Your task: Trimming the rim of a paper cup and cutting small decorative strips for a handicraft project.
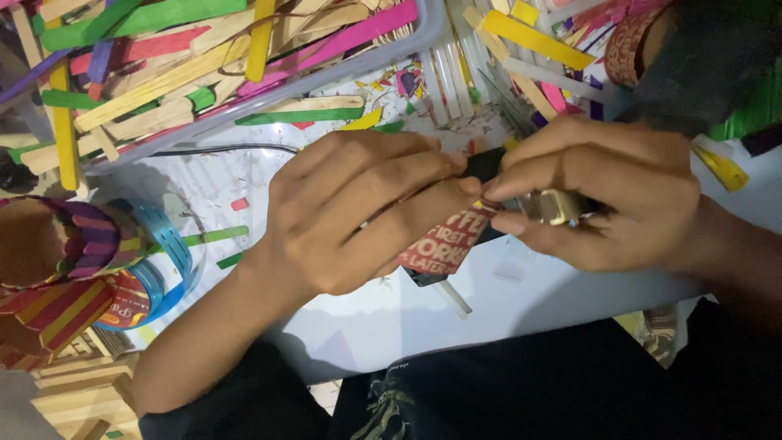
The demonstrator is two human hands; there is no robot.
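Fingers of my left hand pinch a red printed paper strip over the white board. My right hand clenches a small metal-tipped tool against the strip, below the tray of coloured craft sticks.

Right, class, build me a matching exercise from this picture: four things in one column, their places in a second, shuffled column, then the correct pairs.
Things
1. clear tray of coloured craft sticks
2. red printed strip
3. blue ring
4. small metal tool

Places
A. in the right hand
B. far left, beside a stick-built cup
C. under the left hand fingers
D. top of the picture

Pairs: 1-D, 2-C, 3-B, 4-A
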